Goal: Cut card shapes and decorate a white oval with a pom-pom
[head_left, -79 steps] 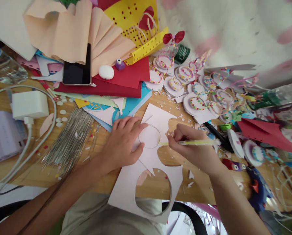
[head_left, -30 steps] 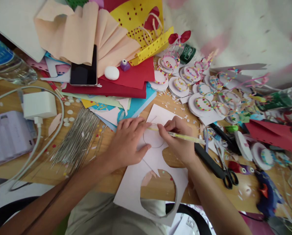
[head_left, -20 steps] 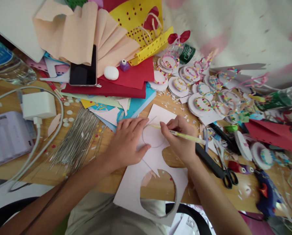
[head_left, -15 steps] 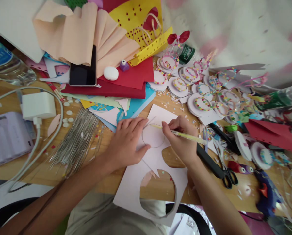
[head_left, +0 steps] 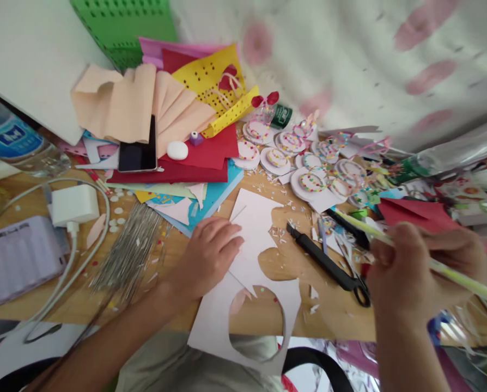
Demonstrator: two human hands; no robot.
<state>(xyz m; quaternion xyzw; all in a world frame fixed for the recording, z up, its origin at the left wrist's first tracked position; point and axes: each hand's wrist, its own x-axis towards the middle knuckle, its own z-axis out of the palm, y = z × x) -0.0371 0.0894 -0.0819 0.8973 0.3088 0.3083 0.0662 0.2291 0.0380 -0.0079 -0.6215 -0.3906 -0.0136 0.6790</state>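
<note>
My left hand [head_left: 214, 256] rests on a white paper sheet [head_left: 211, 321] with its fingers curled together. Its thumb and anything under the fingers are hidden. The sheet has a large round hole near its lower end, cut-out curves along its right side and a few thin drawn lines. My right hand [head_left: 423, 267] is closed around a slim, pale yellow pen [head_left: 370, 231], raised at the right and slightly blurred. Between the hands lies a black utility knife [head_left: 323, 261]. Black-handled scissors [head_left: 361, 294] lie beside it, partly hidden by my right hand.
Thin metal wires [head_left: 125, 256] lie in a bundle at the left, near a white charger [head_left: 75, 204] with a looped cable. A phone [head_left: 137, 157] rests among coloured papers. Beaded rings on white discs [head_left: 309, 184] crowd the back right. Water bottles [head_left: 17, 139] stand or lie at both sides.
My right hand has lifted the pen off the paper and moved right. My left hand's fingers have drawn together, and the circle by them no longer shows. The view has shifted.
</note>
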